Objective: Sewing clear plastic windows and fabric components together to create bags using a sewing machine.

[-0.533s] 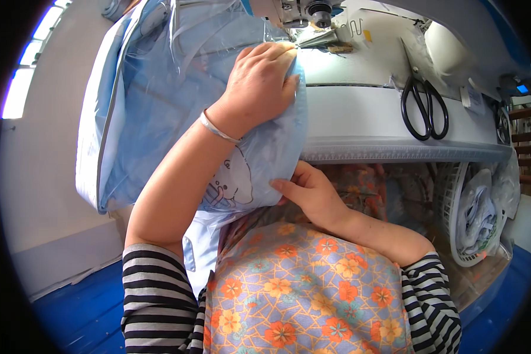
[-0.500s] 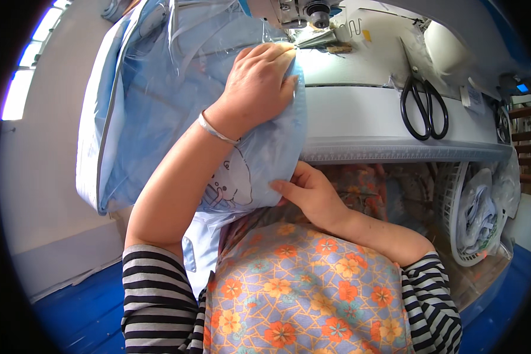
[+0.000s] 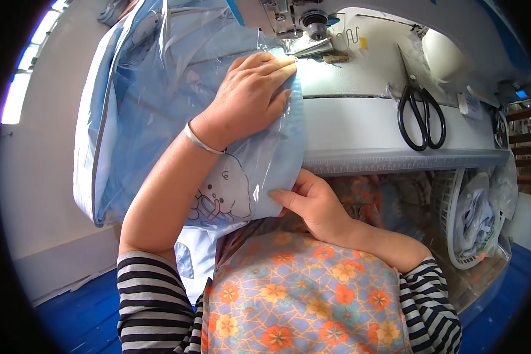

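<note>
A light blue sheet (image 3: 159,118) with a glossy, see-through plastic face and a printed cartoon animal covers the left side of the machine bed. My left hand (image 3: 248,88) lies on top, fingers stretched forward and pressing close to its right edge, thumb apart. Just in front of those fingertips is the sewing machine head (image 3: 295,20); the needle area is partly hidden. Lower down, my right hand (image 3: 312,203) pinches the sheet's near right edge, thumb on top and the fingers underneath mostly hidden.
Black-handled scissors (image 3: 420,115) rest on the machine bed to the right. Along its front edge runs a ruler strip (image 3: 395,160). A white basket (image 3: 454,218) with cloth scraps stands below right. Bent wire and small tools (image 3: 336,50) lie beside the machine head.
Both hands and the blue sheet sit slightly lower in view, as do the machine and scissors. My left hand is a little farther from the machine head; the right keeps its pinch.
</note>
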